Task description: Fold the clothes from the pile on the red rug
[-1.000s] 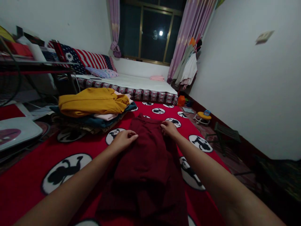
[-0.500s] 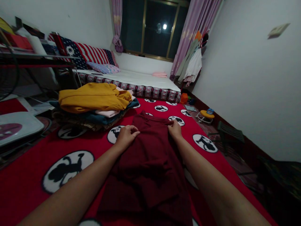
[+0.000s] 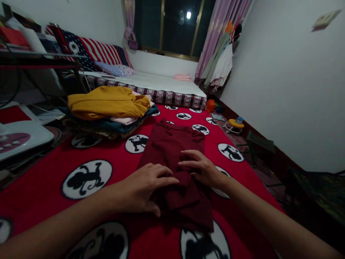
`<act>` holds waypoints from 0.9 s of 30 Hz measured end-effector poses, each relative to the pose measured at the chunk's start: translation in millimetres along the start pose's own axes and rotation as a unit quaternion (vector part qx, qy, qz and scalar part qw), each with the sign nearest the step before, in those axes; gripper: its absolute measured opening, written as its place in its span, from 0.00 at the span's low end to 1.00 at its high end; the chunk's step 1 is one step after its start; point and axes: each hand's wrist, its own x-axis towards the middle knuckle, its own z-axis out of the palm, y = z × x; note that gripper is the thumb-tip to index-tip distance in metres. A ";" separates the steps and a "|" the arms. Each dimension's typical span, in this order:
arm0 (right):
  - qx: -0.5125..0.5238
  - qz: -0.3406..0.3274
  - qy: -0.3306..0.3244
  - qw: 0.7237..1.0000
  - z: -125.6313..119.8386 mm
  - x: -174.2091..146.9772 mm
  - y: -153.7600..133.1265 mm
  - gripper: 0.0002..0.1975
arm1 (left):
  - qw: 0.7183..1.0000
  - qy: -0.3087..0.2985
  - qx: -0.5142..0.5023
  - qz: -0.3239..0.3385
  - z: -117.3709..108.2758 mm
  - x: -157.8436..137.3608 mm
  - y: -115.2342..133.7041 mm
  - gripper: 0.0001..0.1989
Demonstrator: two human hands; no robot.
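A dark red folded garment [image 3: 167, 144], its exact kind unclear, lies lengthwise on a red blanket [image 3: 91, 223] with black-and-white monkey roundels. Its waistband-like edge points toward the window. Over the garment's left side is my left hand [image 3: 147, 185], thumb and fingers apart. My right hand [image 3: 201, 166] is above the garment's right side with its fingers spread. Neither hand grips the cloth; whether the fingertips touch it is hard to tell. Farther left sits a stack of folded clothes with a mustard yellow garment [image 3: 107, 102] on top.
At left stand a cluttered desk [image 3: 40, 57] and a white plastic chair-like item [image 3: 24, 138]. A bed [image 3: 161, 83] spans the far side below the window. Along the right wall are a yellow-topped stool [image 3: 235, 124], a dark folding stool [image 3: 258, 143] and hanging clothes [image 3: 222, 66].
Both hands have let go of the garment's far edge and come back toward me, fingers opening. The garment's near end now reaches less far toward me.
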 end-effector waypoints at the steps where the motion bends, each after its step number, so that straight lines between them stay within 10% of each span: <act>1: 0.004 -0.003 0.001 1.000 4.8 -0.6 -2.4 0.25 | 1.000 0.010 0.016 -0.003 7.4 1.8 -0.5 0.32; 5: 0.060 0.017 0.041 0.997 14.1 4.8 -9.7 0.20 | 0.997 0.067 -0.012 -0.019 22.0 14.8 -6.9 0.18; 11: 0.177 0.078 0.102 0.976 -8.6 6.4 -41.3 0.11 | 0.931 0.148 -0.310 -0.121 -18.3 6.7 6.3 0.17; 18: 0.115 0.042 -0.090 0.988 -11.6 -13.2 -71.1 0.13 | 0.911 -0.216 -0.344 -0.067 -27.3 -22.5 21.3 0.15; 21: 0.157 0.099 -0.063 0.980 -12.4 -10.8 -63.9 0.16 | 0.871 -0.330 -0.361 -0.048 -20.7 -20.6 24.9 0.19; 24: 0.163 0.226 0.079 0.957 -13.1 4.6 -31.6 0.12 | 0.911 -0.206 -0.343 -0.098 -20.3 -2.8 13.4 0.15; 27: 0.136 0.345 0.212 0.904 -11.6 26.8 18.3 0.11 | 0.964 0.113 -0.156 -0.185 -20.3 23.7 -22.8 0.13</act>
